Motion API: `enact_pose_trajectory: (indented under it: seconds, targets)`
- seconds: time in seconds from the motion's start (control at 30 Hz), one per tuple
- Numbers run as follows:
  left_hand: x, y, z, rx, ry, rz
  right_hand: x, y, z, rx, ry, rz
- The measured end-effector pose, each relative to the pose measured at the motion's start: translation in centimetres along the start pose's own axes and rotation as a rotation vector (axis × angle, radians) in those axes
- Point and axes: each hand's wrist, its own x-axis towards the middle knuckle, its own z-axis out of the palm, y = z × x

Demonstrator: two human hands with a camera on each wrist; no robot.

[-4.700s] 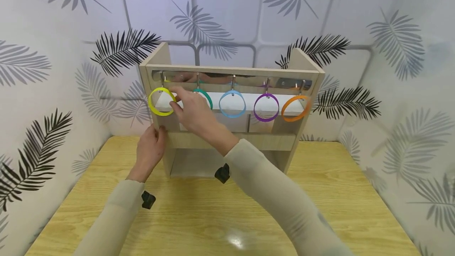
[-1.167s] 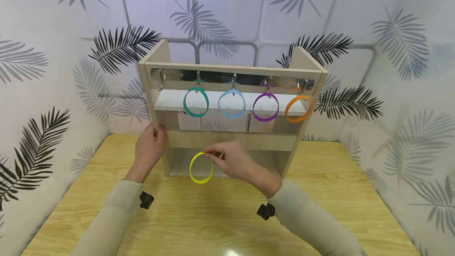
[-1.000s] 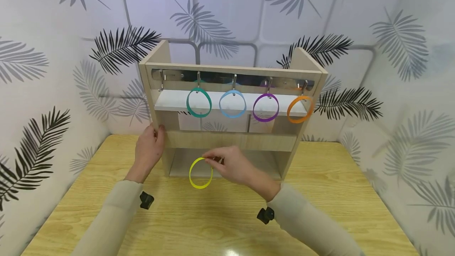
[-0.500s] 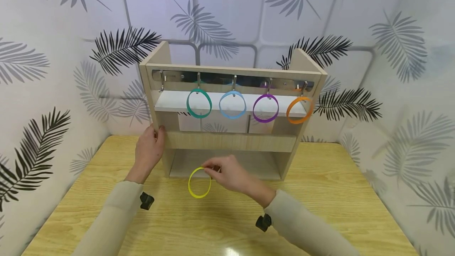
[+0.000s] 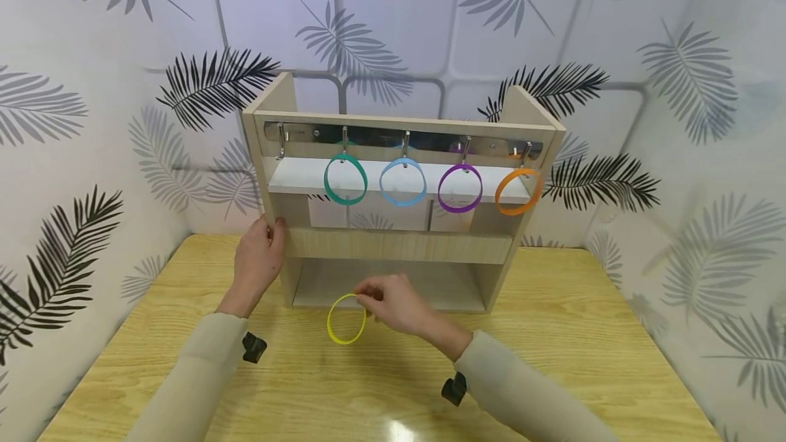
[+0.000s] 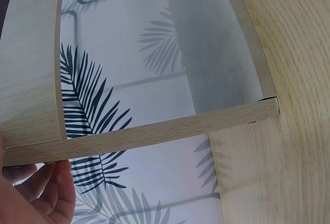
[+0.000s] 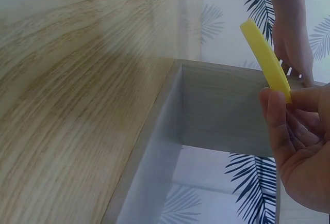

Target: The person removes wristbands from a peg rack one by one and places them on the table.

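Observation:
Between thumb and fingertips my right hand (image 5: 396,304) pinches a yellow ring (image 5: 329,322), low in front of the wooden shelf unit (image 5: 399,245). The right wrist view shows the yellow ring (image 7: 263,56) nearly edge-on. My left hand (image 5: 256,258) grips the unit's left side panel, its fingers (image 6: 64,190) bent behind the edge in the left wrist view. From the metal hook rail (image 5: 374,135) hang a green ring (image 5: 328,186), a light blue ring (image 5: 383,186), a purple ring (image 5: 442,189) and an orange ring (image 5: 518,210). The leftmost hook (image 5: 281,142) carries no ring.
The unit stands at the back of a wood-grain table (image 5: 344,387), close to the leaf-patterned wall (image 5: 393,26). A white shelf (image 5: 430,170) lies behind the hanging rings. Each sleeve has a black wrist camera (image 5: 253,346) by its cuff.
My right hand has taken the yellow ring off the leftmost hook and carried it down and slightly right, in front of the unit's base. The left hand keeps its hold on the side panel.

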Motion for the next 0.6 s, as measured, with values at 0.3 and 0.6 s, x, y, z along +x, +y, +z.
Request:
enact_pose_trajectory:
  seconds: [0.3,0.6]
  targets:
    - [0.1,0.1,0.0,0.003,-0.005,0.002,0.0,1.0,0.4,0.04,-0.021,0.004]
    - [0.0,0.1,-0.1,-0.002,-0.016,-0.011,0.3,1.6,1.1,0.069,-0.045,0.029]
